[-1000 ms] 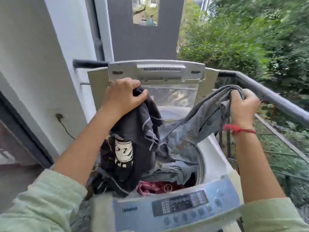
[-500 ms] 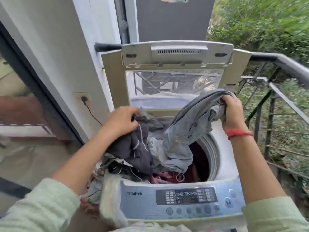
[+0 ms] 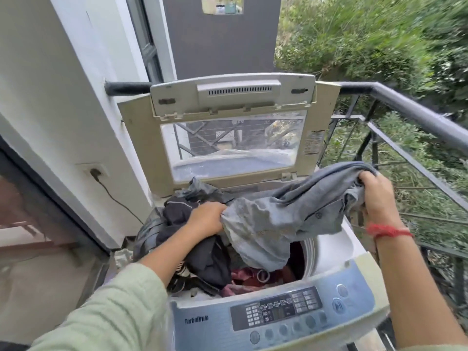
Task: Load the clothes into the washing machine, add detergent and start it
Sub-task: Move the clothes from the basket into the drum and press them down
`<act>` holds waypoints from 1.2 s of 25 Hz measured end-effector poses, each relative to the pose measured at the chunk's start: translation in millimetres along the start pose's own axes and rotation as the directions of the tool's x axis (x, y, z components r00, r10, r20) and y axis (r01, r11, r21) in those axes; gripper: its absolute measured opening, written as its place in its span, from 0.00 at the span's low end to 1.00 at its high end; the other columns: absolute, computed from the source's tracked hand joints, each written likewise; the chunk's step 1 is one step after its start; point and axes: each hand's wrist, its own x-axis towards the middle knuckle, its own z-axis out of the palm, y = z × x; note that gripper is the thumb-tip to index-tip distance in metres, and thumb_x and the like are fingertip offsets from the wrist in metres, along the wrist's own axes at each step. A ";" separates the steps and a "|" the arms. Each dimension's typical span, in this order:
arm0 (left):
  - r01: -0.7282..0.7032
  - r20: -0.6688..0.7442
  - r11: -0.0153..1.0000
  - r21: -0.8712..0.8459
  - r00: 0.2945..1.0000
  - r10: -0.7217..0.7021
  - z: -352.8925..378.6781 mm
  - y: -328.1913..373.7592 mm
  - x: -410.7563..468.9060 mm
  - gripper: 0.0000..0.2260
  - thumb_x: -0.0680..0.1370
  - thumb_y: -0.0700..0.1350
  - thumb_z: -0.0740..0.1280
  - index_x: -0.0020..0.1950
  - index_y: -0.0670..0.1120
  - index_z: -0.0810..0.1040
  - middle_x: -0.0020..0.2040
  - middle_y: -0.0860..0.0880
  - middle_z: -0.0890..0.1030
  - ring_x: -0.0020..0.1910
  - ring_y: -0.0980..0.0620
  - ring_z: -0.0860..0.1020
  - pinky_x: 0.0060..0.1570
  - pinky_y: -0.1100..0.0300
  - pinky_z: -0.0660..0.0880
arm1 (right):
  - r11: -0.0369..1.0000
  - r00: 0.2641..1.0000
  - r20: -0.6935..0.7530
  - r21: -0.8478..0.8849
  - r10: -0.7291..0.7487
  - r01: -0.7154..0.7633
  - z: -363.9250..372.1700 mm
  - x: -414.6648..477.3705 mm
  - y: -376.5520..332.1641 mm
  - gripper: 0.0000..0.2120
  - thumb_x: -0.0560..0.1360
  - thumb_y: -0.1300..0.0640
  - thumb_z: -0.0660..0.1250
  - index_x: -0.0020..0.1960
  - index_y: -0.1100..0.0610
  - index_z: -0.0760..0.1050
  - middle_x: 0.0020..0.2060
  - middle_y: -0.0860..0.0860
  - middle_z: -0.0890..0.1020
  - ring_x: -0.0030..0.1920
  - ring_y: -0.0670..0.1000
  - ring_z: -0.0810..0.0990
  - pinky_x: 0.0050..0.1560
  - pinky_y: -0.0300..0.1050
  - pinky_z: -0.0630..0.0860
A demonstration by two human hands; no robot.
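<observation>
Within 1 s both hands lowered; left hand (image 3: 207,220) clenches dark clothes (image 3: 205,262) and shirt (image 3: 278,219) at the washer (image 3: 338,245) mouth; right hand (image 3: 377,196) grips the shirt's other end above the rim; loading unfinished.

Colours: grey shirt (image 3: 278,219) plain and faded, black garment (image 3: 177,216) with thin white piping, clothes in the drum (image 3: 243,277) maroon and pink. The washing machine (image 3: 336,252) is white, lid (image 3: 136,138) beige, control panel (image 3: 202,333) blue-grey with a dark display block and white legends. Also: sleeve (image 3: 114,307) pale green, wrist thread (image 3: 387,230) red, railing (image 3: 417,115) black, wall (image 3: 63,84) white.
</observation>
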 end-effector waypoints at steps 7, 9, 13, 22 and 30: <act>-0.416 -0.428 0.889 0.193 0.780 0.457 -84.8 -10.9 -59.6 0.10 0.73 0.47 0.60 0.50 0.58 0.76 0.45 0.59 0.83 0.41 0.53 0.82 0.29 0.57 0.76 | 0.637 0.545 0.685 -0.702 0.484 0.317 52.0 -9.9 10.7 0.26 0.71 0.55 0.73 0.67 0.52 0.69 0.59 0.48 0.78 0.53 0.43 0.76 0.50 0.29 0.70; -0.437 -0.425 0.850 0.295 0.737 0.526 -83.5 -13.6 -76.1 0.12 0.73 0.42 0.63 0.50 0.59 0.76 0.46 0.60 0.83 0.36 0.54 0.82 0.24 0.60 0.74 | 0.698 0.621 0.759 -0.552 0.194 0.456 103.3 -7.3 14.2 0.31 0.71 0.62 0.72 0.71 0.51 0.64 0.67 0.52 0.72 0.62 0.47 0.72 0.57 0.34 0.70; -0.460 -0.388 0.711 0.533 0.614 0.688 -66.0 -11.7 -109.4 0.10 0.74 0.37 0.69 0.49 0.52 0.82 0.48 0.56 0.83 0.24 0.52 0.72 0.23 0.63 0.67 | 0.429 0.346 0.933 -0.355 0.102 0.831 191.6 -13.3 35.4 0.43 0.67 0.65 0.72 0.75 0.47 0.55 0.75 0.52 0.57 0.71 0.52 0.61 0.68 0.49 0.63; -0.258 -0.563 0.911 0.321 0.722 0.402 -55.6 -36.7 -136.3 0.30 0.68 0.33 0.65 0.68 0.54 0.68 0.54 0.54 0.82 0.31 0.51 0.80 0.24 0.59 0.76 | 0.954 0.518 0.854 -0.111 -0.052 0.279 193.2 -43.7 77.9 0.09 0.76 0.54 0.62 0.43 0.58 0.77 0.35 0.55 0.78 0.39 0.42 0.74 0.44 0.44 0.71; -0.310 -0.433 0.706 -0.637 0.901 0.004 -83.4 5.6 -76.7 0.34 0.66 0.56 0.70 0.70 0.61 0.62 0.62 0.59 0.75 0.65 0.58 0.70 0.66 0.57 0.64 | 0.912 0.825 0.423 0.329 -0.375 0.246 135.6 -35.9 -21.1 0.11 0.78 0.50 0.59 0.42 0.55 0.73 0.39 0.56 0.73 0.42 0.55 0.71 0.46 0.52 0.70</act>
